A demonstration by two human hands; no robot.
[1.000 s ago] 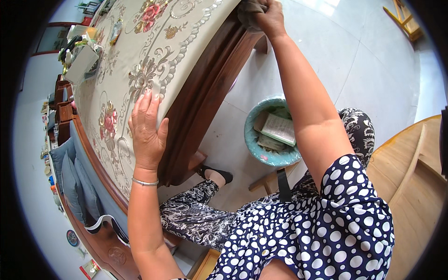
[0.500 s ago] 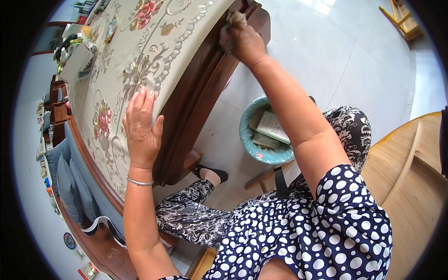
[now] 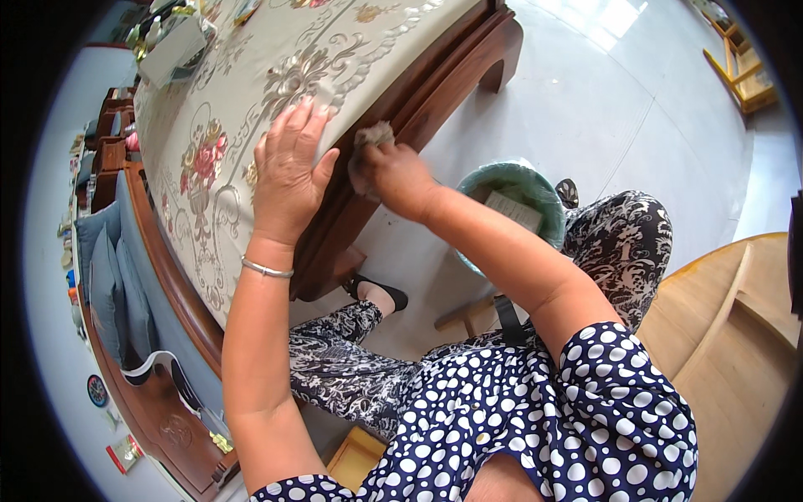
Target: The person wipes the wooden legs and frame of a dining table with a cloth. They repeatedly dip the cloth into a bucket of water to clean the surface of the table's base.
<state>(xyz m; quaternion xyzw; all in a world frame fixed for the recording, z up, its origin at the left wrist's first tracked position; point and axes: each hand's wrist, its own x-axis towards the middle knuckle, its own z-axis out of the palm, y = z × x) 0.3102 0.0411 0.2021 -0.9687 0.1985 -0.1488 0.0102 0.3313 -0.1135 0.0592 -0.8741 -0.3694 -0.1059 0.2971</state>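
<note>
Mid-frame, right hand [image 3: 395, 171] fingers gripping a grey cloth [image 3: 374, 136] are wiping the table's wooden edge [image 3: 435, 84], left hand [image 3: 288, 171] spread flat on the tablecloth [image 3: 242, 92]; likely calling for wiping further along

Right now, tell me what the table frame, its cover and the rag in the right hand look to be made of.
Table frame: dark reddish wood, likely varnished, judging by its smooth sheen. Cover: woven or embroidered cloth, beige with raised floral and scroll patterns; the left hand lies flat on it. Rag: soft grey-brown fabric, bunched in the right hand against the frame's edge; its exact fibre cannot be told.
</note>
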